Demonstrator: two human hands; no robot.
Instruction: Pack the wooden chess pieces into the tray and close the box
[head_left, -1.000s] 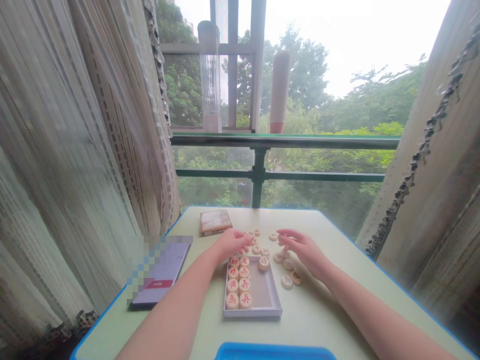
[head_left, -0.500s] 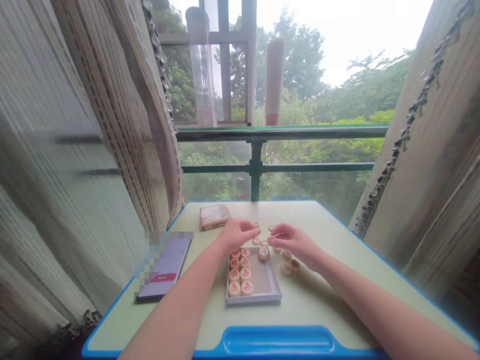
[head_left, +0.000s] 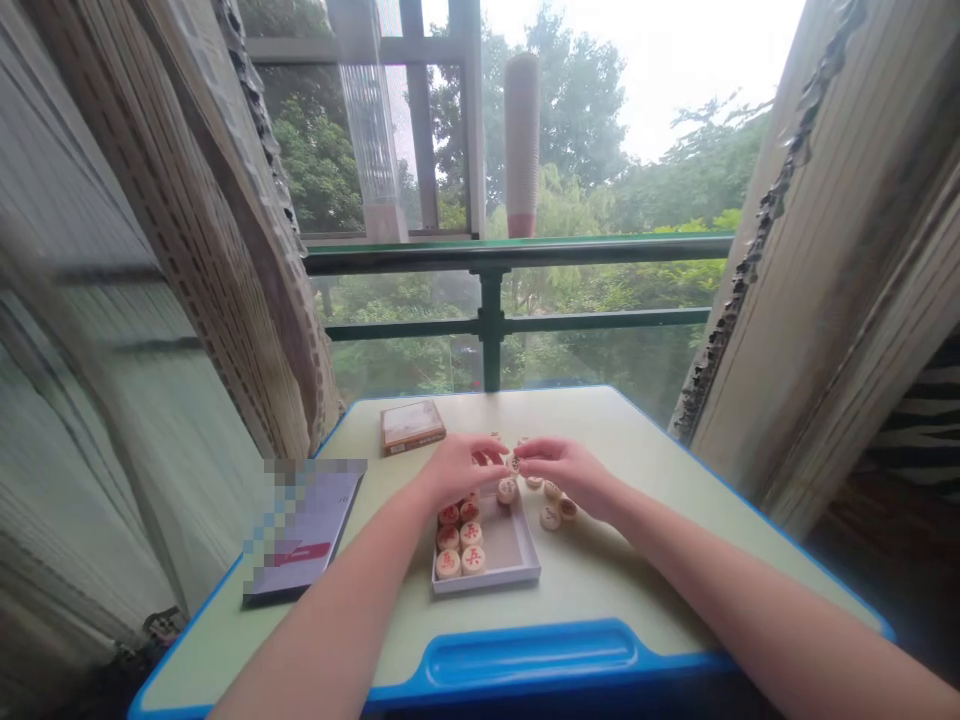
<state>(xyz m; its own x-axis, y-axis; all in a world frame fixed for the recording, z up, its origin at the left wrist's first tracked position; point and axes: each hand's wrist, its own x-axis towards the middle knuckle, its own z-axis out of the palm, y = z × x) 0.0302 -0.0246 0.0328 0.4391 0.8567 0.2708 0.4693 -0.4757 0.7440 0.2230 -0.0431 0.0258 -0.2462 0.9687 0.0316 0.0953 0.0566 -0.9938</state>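
Observation:
A shallow grey box [head_left: 517, 568] lies on the pale green table [head_left: 622, 570] and holds several round wooden chess pieces with red characters [head_left: 460, 548] along its left side. My left hand [head_left: 454, 468] hovers over the box's far end, fingers curled and pinched. My right hand [head_left: 564, 467] meets it fingertip to fingertip, with a round wooden piece [head_left: 514, 464] between the two hands. Which hand grips that piece is unclear. Loose pieces [head_left: 551, 516] lie on the table just right of the box, under my right hand.
A dark phone [head_left: 307, 535] lies at the table's left edge. A small brown box lid [head_left: 411, 425] sits at the far left. The table has a blue rim with a pen groove [head_left: 529, 660] at the front. Curtains hang on both sides, and a window railing [head_left: 495, 325] stands behind.
Both hands have drawn together until their fingertips meet over the box's far end. The camera has tipped down and shifted, showing the table's blue front edge.

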